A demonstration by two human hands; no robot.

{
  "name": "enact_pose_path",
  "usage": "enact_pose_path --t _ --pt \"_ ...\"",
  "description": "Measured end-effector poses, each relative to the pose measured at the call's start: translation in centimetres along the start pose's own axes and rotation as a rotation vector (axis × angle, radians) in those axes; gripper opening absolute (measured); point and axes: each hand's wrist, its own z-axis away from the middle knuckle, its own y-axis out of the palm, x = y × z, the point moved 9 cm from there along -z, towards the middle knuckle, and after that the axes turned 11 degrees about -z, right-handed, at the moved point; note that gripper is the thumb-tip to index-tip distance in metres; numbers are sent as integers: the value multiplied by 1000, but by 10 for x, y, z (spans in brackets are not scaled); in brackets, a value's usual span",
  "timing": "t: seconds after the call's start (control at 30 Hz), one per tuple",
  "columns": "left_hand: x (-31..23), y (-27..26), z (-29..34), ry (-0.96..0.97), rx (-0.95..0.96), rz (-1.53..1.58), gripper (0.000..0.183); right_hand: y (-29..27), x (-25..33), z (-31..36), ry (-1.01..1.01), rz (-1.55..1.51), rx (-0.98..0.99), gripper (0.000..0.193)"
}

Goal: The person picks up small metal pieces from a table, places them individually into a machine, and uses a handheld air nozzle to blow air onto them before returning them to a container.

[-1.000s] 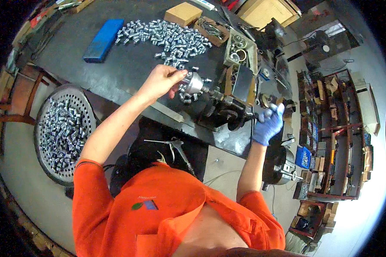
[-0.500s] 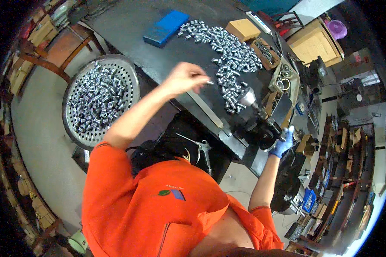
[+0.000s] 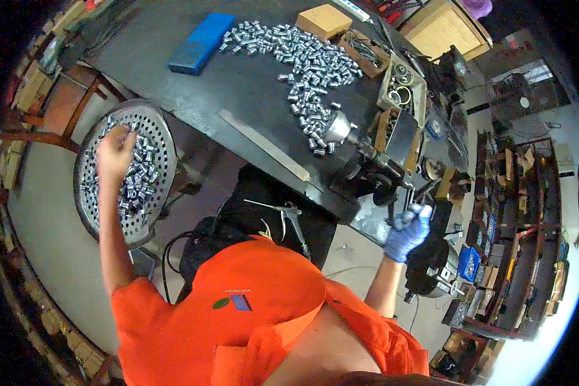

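My left hand reaches out to the left and rests, fingers curled, on several small shiny metal cylinders in a round perforated metal tray. Whether it holds one is hidden. My right hand, in a blue glove, grips a dark lever at the right end of a small bench machine. The machine's silver chuck faces a long heap of the same cylinders on the black bench.
A blue flat box and a cardboard box lie at the bench's far side. A flat metal strip lies along its near edge. An air gun hangs below. Cluttered shelves stand on the right.
My left hand has swung from the chuck, across the bench, down to the perforated tray on the left. My gloved right hand has stayed on the machine's lever.
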Motion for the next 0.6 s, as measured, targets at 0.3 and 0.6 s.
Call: enact_pose_path --t 0.3,0.6 --pt "-303 197 14 711 493 89 31 -21 -78 -47 248 -229 47 13" --pt "-312 226 15 823 367 -130 26 -35 -75 -30 185 -105 -119 19"
